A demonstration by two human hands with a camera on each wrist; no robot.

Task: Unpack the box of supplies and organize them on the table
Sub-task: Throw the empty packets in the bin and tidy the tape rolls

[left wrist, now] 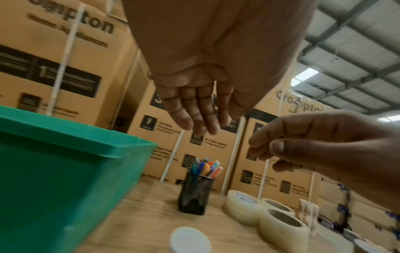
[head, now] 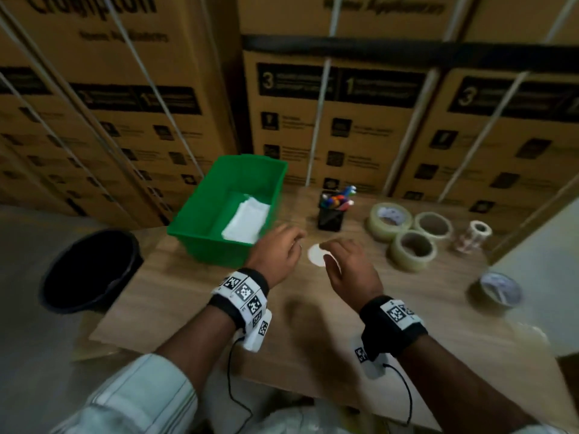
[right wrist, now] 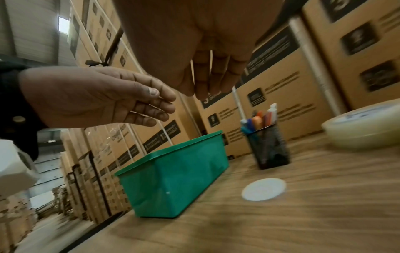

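1. Hovering over the table, both hands are side by side and holding nothing.
2. Left hand: fingers loosely extended, palm down, just off the near right corner of the bin.
3. Right hand: fingers relaxed and slightly bent, thumb clear of them, nothing between.
4. Below and between the hands, a white disc lies flat on the wood; neither hand touches it, as the wrist views make plain.
5. That green bin stands open at the table's left, with folded white paper lying in its bottom.
6. Behind the disc, a black mesh cup stands upright, stuffed with coloured pens.
7. Out right, three tape rolls lie flat, bunched together, a small label roll just beside them.
8. Another tape roll sits alone near the right edge.
9. Off the table's left, a black bucket stands on the floor.
10. Cartons are stacked high behind it all.
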